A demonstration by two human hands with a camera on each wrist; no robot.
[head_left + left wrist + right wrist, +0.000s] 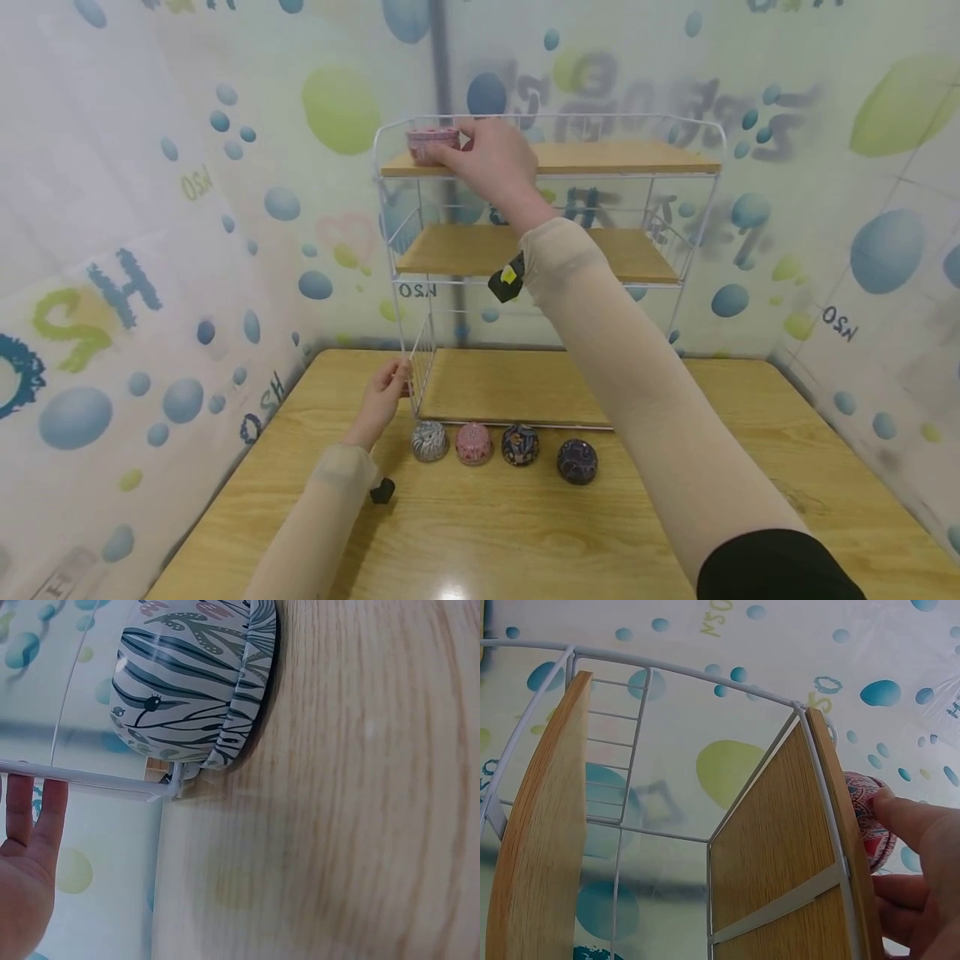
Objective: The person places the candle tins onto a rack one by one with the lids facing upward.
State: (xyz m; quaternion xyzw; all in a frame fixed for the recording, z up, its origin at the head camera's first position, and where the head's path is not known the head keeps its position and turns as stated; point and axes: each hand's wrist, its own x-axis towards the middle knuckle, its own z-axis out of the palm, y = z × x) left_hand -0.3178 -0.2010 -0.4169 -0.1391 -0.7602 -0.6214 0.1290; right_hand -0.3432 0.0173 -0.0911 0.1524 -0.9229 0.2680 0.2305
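Observation:
My right hand (497, 162) pinches a round pink patterned tin (420, 143) at the left end of the top board of a white wire shelf rack (630, 158). The right wrist view shows the thumb on the side of the red-and-pink tin (866, 817), right by the board's edge. Low on the left, my left hand (381, 398) grips the rack's left side post. In the left wrist view its fingers (49, 814) reach behind the white post. Close by, a grey-and-white leaf-patterned tin (180, 682) sits on the table.
Along the rack's front foot stand a grey-white tin (430, 441), a pink tin (474, 443), a dark floral tin (520, 445) and a dark purple tin (577, 462). They rest on a wooden table (480, 533). Behind is a patterned wall (341, 108).

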